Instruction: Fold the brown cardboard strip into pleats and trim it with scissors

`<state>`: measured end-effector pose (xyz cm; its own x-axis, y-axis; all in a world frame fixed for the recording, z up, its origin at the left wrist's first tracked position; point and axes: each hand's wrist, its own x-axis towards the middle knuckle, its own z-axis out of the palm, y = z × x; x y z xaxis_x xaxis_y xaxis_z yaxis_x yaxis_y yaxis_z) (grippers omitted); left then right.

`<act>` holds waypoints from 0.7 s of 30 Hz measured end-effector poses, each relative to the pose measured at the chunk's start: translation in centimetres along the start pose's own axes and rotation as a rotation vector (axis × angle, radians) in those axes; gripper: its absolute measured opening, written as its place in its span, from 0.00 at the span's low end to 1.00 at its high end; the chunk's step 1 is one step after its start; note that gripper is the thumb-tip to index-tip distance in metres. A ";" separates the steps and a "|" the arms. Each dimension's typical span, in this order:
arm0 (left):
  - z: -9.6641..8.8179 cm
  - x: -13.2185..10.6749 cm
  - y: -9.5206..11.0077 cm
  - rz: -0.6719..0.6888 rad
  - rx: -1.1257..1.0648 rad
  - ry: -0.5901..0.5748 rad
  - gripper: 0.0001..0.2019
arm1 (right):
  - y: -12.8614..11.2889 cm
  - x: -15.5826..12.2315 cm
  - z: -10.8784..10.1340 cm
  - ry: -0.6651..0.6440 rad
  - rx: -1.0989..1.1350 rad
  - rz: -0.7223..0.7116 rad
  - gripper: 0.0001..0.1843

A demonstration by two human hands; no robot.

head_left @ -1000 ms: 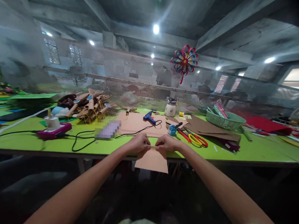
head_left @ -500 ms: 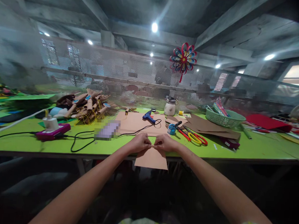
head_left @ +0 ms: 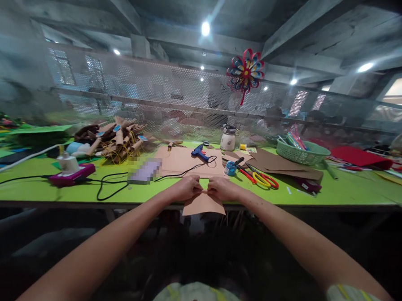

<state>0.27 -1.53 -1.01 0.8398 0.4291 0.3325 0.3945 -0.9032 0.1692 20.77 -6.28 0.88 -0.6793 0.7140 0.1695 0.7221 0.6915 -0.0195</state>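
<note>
Both hands pinch the far edge of a tan sheet of paper (head_left: pixel 205 206), which hangs over the table's front edge and bows toward me. My left hand (head_left: pixel 187 188) closes on it from the left. My right hand (head_left: pixel 222 188) grips it close by, with a small gap between the two. Along the pinched edge the paper looks rolled or folded, though the fingers hide most of it. Just beyond lies a stack of tan sheets (head_left: pixel 176 162) with a blue glue gun (head_left: pixel 200 153) on top. A small blue jar (head_left: pixel 230 168) stands right of the stack.
Scissors with red and yellow handles (head_left: pixel 262 179) lie to the right, before brown card sheets (head_left: pixel 271 163) and a green basket (head_left: pixel 302 152). At left are a purple power strip (head_left: pixel 72 175), a blurred phone-like slab (head_left: pixel 145 171), black cables and a pile of paper rolls (head_left: pixel 120 142).
The sheet's visible lower part has become shorter and its near edge now curves more. Both hands keep their pinch and sit slightly higher in view.
</note>
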 end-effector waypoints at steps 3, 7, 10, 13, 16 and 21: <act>-0.1 -0.6 0.1 -0.007 -0.017 0.004 0.14 | 0.1 -0.3 -0.1 -0.014 0.007 -0.005 0.09; -0.6 -1.2 0.3 -0.003 -0.060 -0.007 0.15 | 0.4 -1.0 0.1 0.003 0.067 -0.041 0.09; -0.9 -1.5 0.2 0.018 -0.094 -0.039 0.17 | 0.9 -1.5 0.5 0.020 0.088 -0.055 0.09; -1.3 -1.6 0.1 0.038 -0.108 -0.076 0.18 | 1.2 -1.8 1.0 0.028 0.096 -0.054 0.08; -1.7 -1.4 0.1 0.063 -0.087 -0.118 0.17 | 1.4 -2.1 1.2 0.028 0.101 -0.037 0.07; -2.3 -1.0 0.8 0.094 -0.027 -0.123 0.16 | 1.4 -2.9 1.0 0.047 0.082 0.030 0.06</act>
<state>-1.17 -2.64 0.92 0.9127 0.3362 0.2324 0.3030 -0.9381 0.1676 23.63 -7.31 -0.64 -0.6490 0.7301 0.2137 0.7277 0.6777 -0.1053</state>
